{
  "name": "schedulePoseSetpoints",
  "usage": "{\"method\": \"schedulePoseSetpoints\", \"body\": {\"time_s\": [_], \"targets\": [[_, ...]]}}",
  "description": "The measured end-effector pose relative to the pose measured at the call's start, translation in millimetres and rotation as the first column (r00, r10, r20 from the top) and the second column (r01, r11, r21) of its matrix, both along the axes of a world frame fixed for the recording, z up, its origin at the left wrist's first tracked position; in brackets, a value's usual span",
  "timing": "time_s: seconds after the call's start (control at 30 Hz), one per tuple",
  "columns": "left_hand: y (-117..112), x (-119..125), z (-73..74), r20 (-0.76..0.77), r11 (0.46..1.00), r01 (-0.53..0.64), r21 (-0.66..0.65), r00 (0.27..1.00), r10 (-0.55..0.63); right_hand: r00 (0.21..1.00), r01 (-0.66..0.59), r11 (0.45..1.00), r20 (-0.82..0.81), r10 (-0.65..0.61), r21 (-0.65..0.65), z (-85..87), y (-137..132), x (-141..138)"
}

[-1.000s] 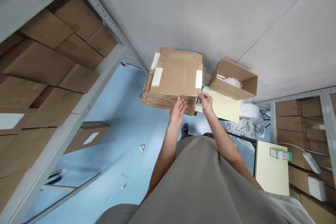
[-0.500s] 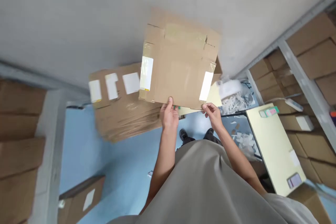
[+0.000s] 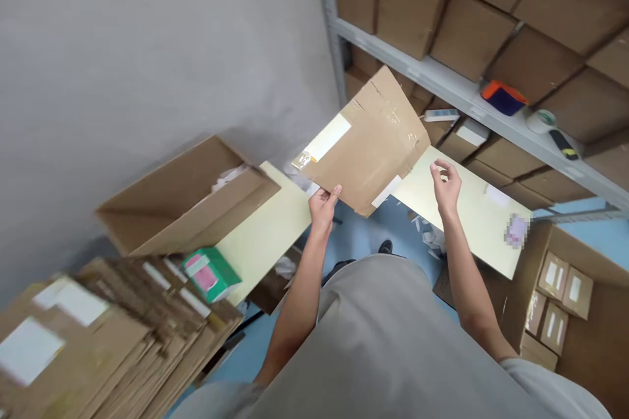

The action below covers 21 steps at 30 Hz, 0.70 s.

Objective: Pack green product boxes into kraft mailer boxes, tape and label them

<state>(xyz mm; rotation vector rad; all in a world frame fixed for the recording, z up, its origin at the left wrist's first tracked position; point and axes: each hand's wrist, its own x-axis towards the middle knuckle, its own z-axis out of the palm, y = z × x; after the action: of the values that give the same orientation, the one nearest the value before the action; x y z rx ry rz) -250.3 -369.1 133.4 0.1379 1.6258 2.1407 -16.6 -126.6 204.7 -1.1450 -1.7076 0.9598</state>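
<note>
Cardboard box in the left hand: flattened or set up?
Flattened. The cardboard box shows as one thin sheet, pinched at its lower edge by the left hand; the right hand is open, off it.

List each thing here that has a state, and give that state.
flattened box: folded flat, tilted, held at its lower edge.
left hand: shut on the flattened box.
right hand: open, apart from the flattened box.
open carton: open, white packing inside.
stack of flat boxes: lying flat, blurred.
green box: closed, on the pale table.
corner carton: open, small boxes inside.
</note>
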Motion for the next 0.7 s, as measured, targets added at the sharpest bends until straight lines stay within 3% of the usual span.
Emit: {"method": "schedulePoseSetpoints", "body": {"time_s": [0.13, 0.3, 0.47, 0.6, 0.7], "targets": [[97, 25, -19.2, -0.051, 0.95, 0.285, -0.123, 0.955, -0.293, 0.986, 0.14, 0.99, 0.099, -0.136, -0.03, -30.8, 80, 70], [173, 49, -44.1, -0.088, 0.801, 0.545, -0.248, 0.811, -0.579, 0.945, 0.284, 0.945, 0.211, -0.248, -0.16, -78.5, 140, 153], [230, 54, -60.3, -0.151, 0.635, 0.677, -0.373, 0.631, -0.761, 0.906, 0.372, 0.911, 0.286, -0.313, -0.179, -105.6, 151, 209], [275, 55, -70.1, -0.224, 0.525, 0.683, -0.507, 0.484, -0.846, 0.862, 0.447, 0.883, 0.333, -0.382, -0.146, -111.2, 141, 231], [307, 60, -79.9, -0.21, 0.46, 0.736, -0.496, 0.413, -0.886, 0.826, 0.513, 0.847, 0.344, -0.445, -0.137, -113.6, 129, 240]]}}
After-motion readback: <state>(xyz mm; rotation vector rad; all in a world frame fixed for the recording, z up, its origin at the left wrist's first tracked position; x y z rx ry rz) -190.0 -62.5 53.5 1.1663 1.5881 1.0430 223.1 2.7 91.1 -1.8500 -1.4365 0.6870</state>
